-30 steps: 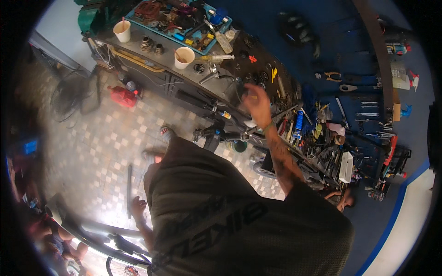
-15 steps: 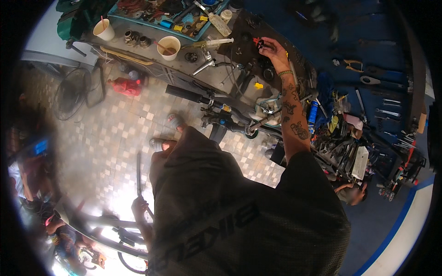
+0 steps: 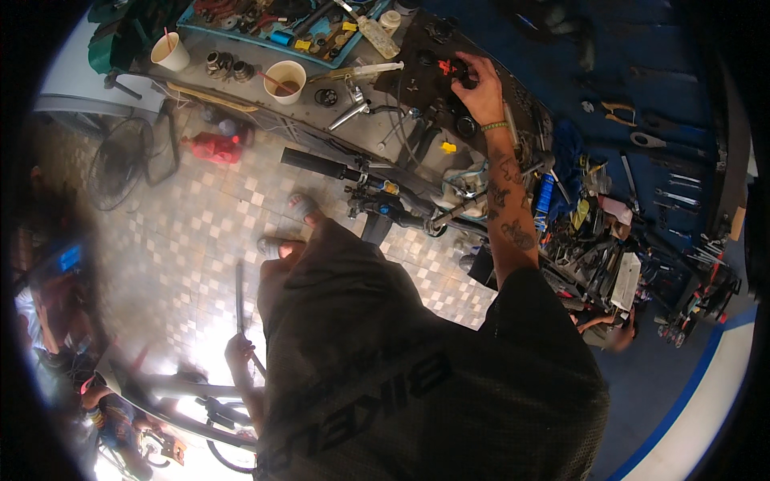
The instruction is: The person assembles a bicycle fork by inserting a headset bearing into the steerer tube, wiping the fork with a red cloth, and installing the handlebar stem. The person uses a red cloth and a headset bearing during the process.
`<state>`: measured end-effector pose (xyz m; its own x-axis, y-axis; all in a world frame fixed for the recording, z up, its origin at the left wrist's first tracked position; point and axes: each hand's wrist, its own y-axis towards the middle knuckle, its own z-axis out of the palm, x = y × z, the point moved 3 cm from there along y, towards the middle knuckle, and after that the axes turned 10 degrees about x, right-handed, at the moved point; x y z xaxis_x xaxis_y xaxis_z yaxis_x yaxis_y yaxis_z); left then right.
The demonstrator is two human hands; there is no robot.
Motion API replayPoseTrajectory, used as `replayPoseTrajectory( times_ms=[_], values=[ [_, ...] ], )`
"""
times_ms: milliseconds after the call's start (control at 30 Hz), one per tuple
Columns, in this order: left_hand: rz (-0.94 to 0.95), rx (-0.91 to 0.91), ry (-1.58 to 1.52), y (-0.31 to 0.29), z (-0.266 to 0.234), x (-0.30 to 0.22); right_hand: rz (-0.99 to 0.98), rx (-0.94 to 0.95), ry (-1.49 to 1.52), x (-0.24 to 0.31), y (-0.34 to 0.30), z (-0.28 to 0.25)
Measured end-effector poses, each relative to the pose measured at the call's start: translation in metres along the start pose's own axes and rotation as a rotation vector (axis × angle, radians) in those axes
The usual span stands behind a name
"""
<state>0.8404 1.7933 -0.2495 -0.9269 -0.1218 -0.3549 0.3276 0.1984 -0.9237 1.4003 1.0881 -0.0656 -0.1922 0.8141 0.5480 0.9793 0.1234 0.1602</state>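
Observation:
Over the dark mat (image 3: 425,84) on the workbench, my right hand (image 3: 481,94) reaches out, its fingers curled round a small black part (image 3: 466,78). A small red piece (image 3: 447,67) shows at the fingertips; whether it is joined to the black part, I cannot tell. A black ring-shaped part (image 3: 466,126) lies near that wrist. Low on the left, my left hand (image 3: 238,351) is closed round a long, thin dark bar (image 3: 240,298), held tilted above the tiled floor. Its lower end passes beside my shirt.
A bicycle handlebar (image 3: 321,164) stands before the bench. Two paper cups (image 3: 284,82), a brake lever (image 3: 350,115), a syringe (image 3: 361,70) and a blue parts tray (image 3: 241,38) are on the bench. Tools crowd the right side (image 3: 593,260). A fan (image 3: 116,164) stands left; people are at lower left.
My right hand has lowered slightly toward the mat and turned, its fingers now over the black part. My left hand and the bar have shifted only a little.

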Motion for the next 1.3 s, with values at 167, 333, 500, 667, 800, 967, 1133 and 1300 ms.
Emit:
replayPoseTrajectory(
  times_ms=[167,333,500,667,800,967,1133,1300],
  values=[
    [0.048,-0.009,-0.008,-0.008,-0.001,-0.009,-0.003,-0.050,0.052,0.013,0.003,0.004],
    [-0.018,-0.079,0.017,-0.018,0.009,-0.010,0.015,-0.036,0.151,0.016,0.003,0.008],
    [0.009,-0.062,-0.047,-0.022,0.019,-0.008,0.033,-0.044,0.082,0.007,0.002,0.016],
    [-0.036,-0.069,-0.068,-0.019,0.016,-0.004,0.079,-0.006,0.127,-0.018,0.006,0.034],
    [-0.001,-0.070,-0.080,-0.016,0.012,-0.008,0.127,0.021,0.140,-0.031,0.002,0.044],
    [-0.003,-0.098,-0.018,-0.012,0.010,-0.010,0.156,0.045,0.000,-0.026,-0.005,0.048],
    [-0.004,-0.074,-0.057,-0.008,0.011,-0.009,0.030,0.141,-0.123,-0.015,-0.001,0.056],
    [-0.019,-0.110,-0.007,-0.010,0.011,-0.009,-0.029,0.172,-0.207,-0.016,0.004,0.063]
  ],
)
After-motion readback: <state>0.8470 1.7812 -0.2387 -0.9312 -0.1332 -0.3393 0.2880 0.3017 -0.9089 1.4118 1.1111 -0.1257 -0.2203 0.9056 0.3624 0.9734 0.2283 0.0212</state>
